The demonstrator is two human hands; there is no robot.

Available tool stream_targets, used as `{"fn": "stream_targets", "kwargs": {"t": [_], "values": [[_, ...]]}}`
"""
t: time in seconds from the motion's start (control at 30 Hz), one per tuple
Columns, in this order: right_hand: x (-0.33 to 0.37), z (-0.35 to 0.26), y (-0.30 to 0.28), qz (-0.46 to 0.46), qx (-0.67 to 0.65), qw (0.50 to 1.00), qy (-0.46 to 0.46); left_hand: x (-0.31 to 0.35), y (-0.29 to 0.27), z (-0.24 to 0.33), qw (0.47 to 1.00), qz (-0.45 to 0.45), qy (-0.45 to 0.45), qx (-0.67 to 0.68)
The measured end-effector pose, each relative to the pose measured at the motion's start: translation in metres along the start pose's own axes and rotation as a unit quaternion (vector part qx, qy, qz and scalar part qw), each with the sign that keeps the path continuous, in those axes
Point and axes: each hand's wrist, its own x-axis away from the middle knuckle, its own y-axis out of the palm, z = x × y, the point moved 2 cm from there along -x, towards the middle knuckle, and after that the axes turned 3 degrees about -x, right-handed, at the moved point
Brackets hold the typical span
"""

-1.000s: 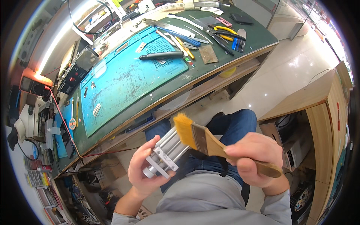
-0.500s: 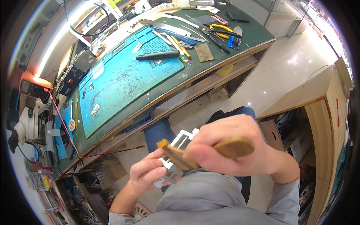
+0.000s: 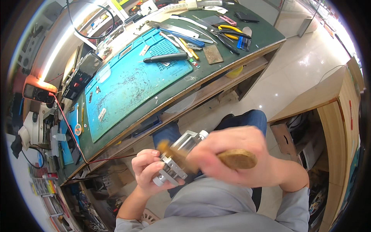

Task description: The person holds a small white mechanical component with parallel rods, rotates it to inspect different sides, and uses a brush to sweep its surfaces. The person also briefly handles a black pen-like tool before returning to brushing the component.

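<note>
Above my lap, my right hand (image 3: 241, 140) is closed round a wooden-handled brush (image 3: 238, 159). The brush's yellowish bristle end is smeared by motion and lies over a silver metal fixture (image 3: 174, 170) with rails and round knobs. My left hand (image 3: 147, 170) grips that fixture near its lower end, fingers wrapped along its side. Its upper end, with a pale knob, shows just left of my right knuckles. The brush and my right hand hide the fixture's middle.
Ahead stands a workbench with a blue silicone mat (image 3: 127, 87), a black pen-like tool (image 3: 166, 57), yellow-handled pliers (image 3: 230, 29) and a small metal plate (image 3: 213, 54). At left are an orange multimeter (image 3: 38, 91) and a red lead (image 3: 65, 120). A wooden cabinet (image 3: 332, 123) stands at right.
The brush and my right hand have shifted slightly down, and the bristles now blur over the fixture. The fixture is turned a little, showing more of its lower block. The whole view has shifted slightly.
</note>
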Motion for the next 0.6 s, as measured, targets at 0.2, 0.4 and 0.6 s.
{"fn": "stream_targets", "kwargs": {"t": [0.2, 0.4, 0.6], "values": [[0.007, -0.001, -0.027, 0.109, -0.283, 0.933, 0.191, 0.006, -0.001, -0.003, 0.997, 0.024, -0.047, 0.052], [0.018, -0.007, -0.03, 0.047, -0.271, 0.907, 0.32, 0.012, 0.0, -0.009, 0.991, 0.036, -0.095, 0.089], [0.02, 0.006, -0.017, 0.02, -0.219, 0.936, 0.276, 0.011, 0.001, -0.01, 0.988, 0.041, -0.117, 0.094]]}}
